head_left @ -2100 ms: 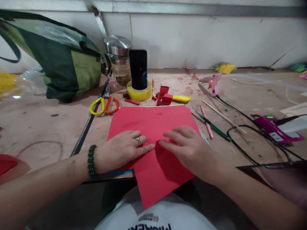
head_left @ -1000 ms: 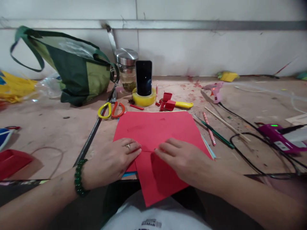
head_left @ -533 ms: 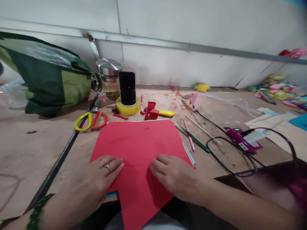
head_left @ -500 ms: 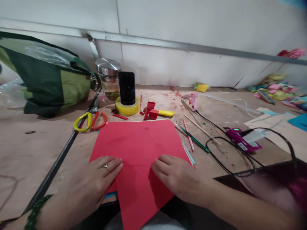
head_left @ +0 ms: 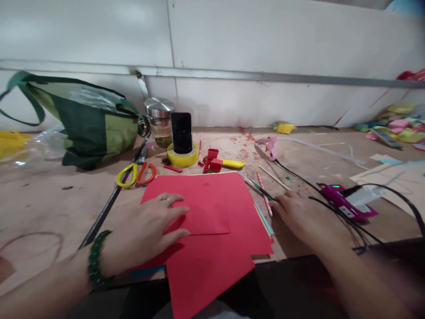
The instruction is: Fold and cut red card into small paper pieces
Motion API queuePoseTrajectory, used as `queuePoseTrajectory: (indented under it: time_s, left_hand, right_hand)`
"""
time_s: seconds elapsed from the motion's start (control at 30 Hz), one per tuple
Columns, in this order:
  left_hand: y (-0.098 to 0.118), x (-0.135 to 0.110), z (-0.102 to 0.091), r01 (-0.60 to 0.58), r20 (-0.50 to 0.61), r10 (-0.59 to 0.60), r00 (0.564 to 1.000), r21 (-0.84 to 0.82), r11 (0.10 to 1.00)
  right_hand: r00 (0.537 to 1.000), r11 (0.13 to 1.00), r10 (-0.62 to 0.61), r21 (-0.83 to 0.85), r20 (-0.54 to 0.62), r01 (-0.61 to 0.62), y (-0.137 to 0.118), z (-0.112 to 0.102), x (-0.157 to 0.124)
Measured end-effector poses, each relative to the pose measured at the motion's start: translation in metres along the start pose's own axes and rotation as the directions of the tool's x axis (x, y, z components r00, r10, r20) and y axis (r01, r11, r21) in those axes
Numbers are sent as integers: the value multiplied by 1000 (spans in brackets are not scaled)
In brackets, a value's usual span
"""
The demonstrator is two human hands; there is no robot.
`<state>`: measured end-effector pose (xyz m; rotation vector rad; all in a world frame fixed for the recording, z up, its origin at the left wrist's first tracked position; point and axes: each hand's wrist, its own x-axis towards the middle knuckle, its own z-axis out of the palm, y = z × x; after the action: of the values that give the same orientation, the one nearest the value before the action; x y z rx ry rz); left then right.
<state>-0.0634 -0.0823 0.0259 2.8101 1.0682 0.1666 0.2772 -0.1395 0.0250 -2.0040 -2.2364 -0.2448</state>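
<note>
Pressing flat, the left hand [head_left: 146,232] pins down the fold in the red paper [head_left: 207,217]; the right hand [head_left: 299,217], apart, touches a pink pencil [head_left: 264,193], grip unclear.

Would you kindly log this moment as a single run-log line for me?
left hand: flat on red paper | right hand: by pink pencil, off paper | scissors: untouched, behind paper

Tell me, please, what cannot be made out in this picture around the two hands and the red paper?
All in the head view:
Whether the right hand touches the pink pencil: its fingers cover the contact.
The sheets under the red paper: it covers all but thin edges.
The red paper's near corner: cut off by the bottom edge.
The paper under the left hand: hidden by the palm.
</note>
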Motion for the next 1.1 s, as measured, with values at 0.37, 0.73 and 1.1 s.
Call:
queuePoseTrajectory:
  time_s: [0.37,0.73,1.1]
  left_hand:
    - [4,50,18,63,89,-58,994,-52,997]
    - [1,48,24,60,85,-40,996,-248,967]
    - [9,48,35,-87,-19,93,995,-585,807]
  right_hand:
    - [919,914,380,192,-104,-356,26,9,-39]
    - [983,764,179,624,43,-166,-29,25,-35]
    - [981,737,172,649,92,-190,-27,19,-52]
